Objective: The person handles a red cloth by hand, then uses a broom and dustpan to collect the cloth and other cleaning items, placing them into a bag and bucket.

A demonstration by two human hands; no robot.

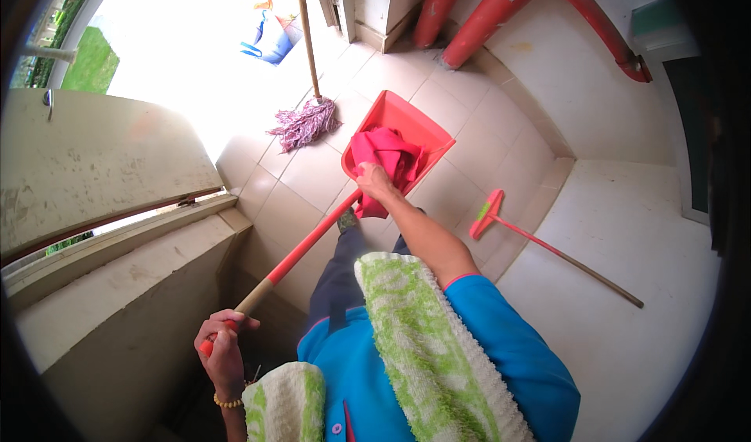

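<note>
My left hand [223, 342] is closed around the red-capped end of a long dustpan handle [299, 257], part red and part bare wood. At the far end of the handle is a red plastic dustpan [413, 116], held out in front of my legs. A bright pink-red cloth [390, 148] lies bunched in the pan and hangs over its near edge. My right hand [375, 181] grips this cloth near the place where handle and pan meet. Its fingertips are partly hidden by the cloth and the hand itself.
A string mop [308, 122] stands on the tiled floor [317, 175] beyond the dustpan. To the right a red-headed broom [488, 214] leans on the white wall. Thick red pipes [490, 16] rise at the back, and a blue-white bucket [273, 40] is by the bright doorway. A door [100, 166] stands left.
</note>
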